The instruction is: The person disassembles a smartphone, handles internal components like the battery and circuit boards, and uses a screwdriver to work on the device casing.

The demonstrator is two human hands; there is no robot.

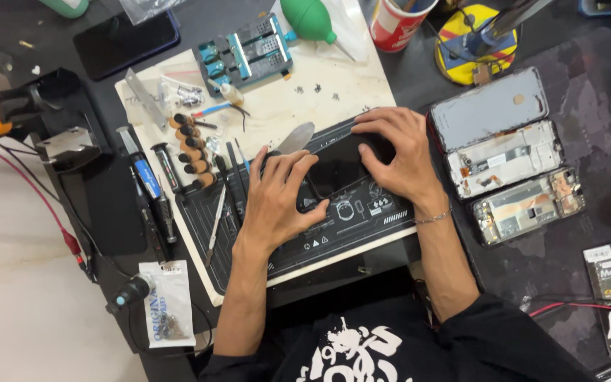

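Black rubbery work mat [362, 226] is the biggest thing under my view, lying tilted on a pale board [334, 95] that shows above it. On the upper middle of the mat lies a dark phone [337, 166], screen side up, and I have both hands on it. My left hand [281, 194] presses flat on the phone's left end, fingers spread and apart, thumb stretched along its lower edge; it grips nothing. My right hand [397, 152] covers the phone's right end with fingers bent down over the top edge, pressing rather than clamped shut; a thin bracelet [434, 216] sits on that wrist.

Right of the mat, three opened phone parts lie side by side on the dark bench: a grey back cover [489, 106] farthest up, a middle frame [507, 159] below it, and a bare board-side chassis [528, 205] lowest. Above the mat, on the pale board, sits a teal screw tray [245, 53], with a green air blower [309, 20] beside it and a red cup [397, 25] further right. Left of the mat stands a row of wooden-tipped tool handles [191, 152], then a blue-banded screwdriver [143, 173]. Tweezers [215, 226] lie on the mat's left edge. A small parts bag [167, 304] lies below the mat's left corner.
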